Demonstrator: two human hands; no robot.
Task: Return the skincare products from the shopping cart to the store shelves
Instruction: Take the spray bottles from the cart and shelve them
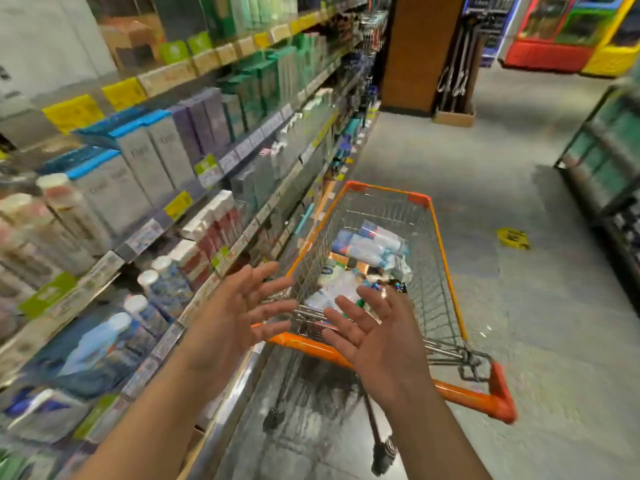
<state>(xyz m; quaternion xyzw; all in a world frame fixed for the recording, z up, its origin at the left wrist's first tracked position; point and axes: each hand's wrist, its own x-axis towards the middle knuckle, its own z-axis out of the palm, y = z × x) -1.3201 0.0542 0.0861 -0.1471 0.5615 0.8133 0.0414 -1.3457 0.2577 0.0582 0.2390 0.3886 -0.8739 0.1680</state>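
An orange-rimmed wire shopping cart (445,258) stands in the aisle just right of the store shelves (194,188). Inside it lie several skincare products (370,245), mostly white and blue tubes and bottles. My left hand (239,313) and my right hand (377,337) are both raised, palms facing each other, fingers spread, above the cart's near end and its orange handle (464,393). Neither hand holds anything.
The shelves on the left carry boxed and bottled cosmetics with yellow and white price tags. A dark shelf unit (609,161) stands at the right. A brown pillar (419,50) and a cardboard display box are at the aisle's far end. A yellow sticker (512,238) lies on the grey floor.
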